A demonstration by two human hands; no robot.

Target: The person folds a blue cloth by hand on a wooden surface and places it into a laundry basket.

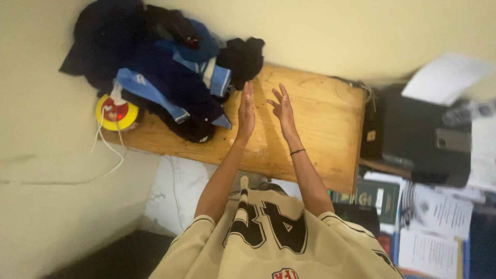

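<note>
The clothes [170, 67] lie heaped at the far left corner of the wooden table [315, 134], dark blue and black pieces with light blue trim piled against the wall. My left hand [246, 114] is raised just beside the heap, flat and open, fingers straight and together, holding nothing. My right hand [282, 109] is up next to it, palm facing the left one, fingers spread a little, also empty; a thin dark band sits on that wrist. The two palms are near each other but apart. I cannot tell whether either hand touches the tabletop. Left of the heap a round yellow and red device [117, 112] sits at the table's edge with a white cable [111, 150] hanging down. To the right stand a black printer [423, 134] and loose papers [439, 217].
</note>
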